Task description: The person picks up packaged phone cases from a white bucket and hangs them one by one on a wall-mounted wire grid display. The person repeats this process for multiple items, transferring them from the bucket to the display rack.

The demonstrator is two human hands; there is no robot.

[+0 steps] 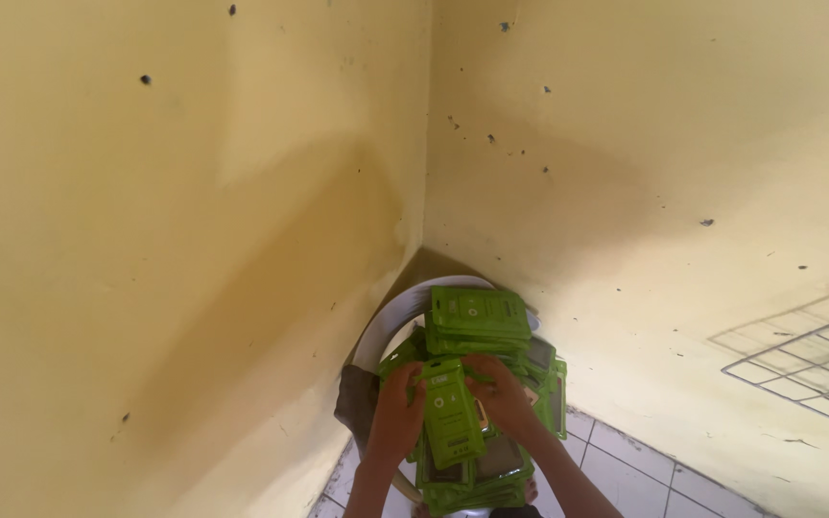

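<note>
Green flat packet [453, 411] gripped by left hand [397, 414] and right hand [503, 395], lower centre, green packet pile [480, 318] behind, bottom cut off.

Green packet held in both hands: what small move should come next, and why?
Probably lay the green packet flat on the neat stack behind it. The left hand and right hand hold it by its two sides above a loose heap of like packets on the white chair, and the stack's top lies open just beyond.
</note>
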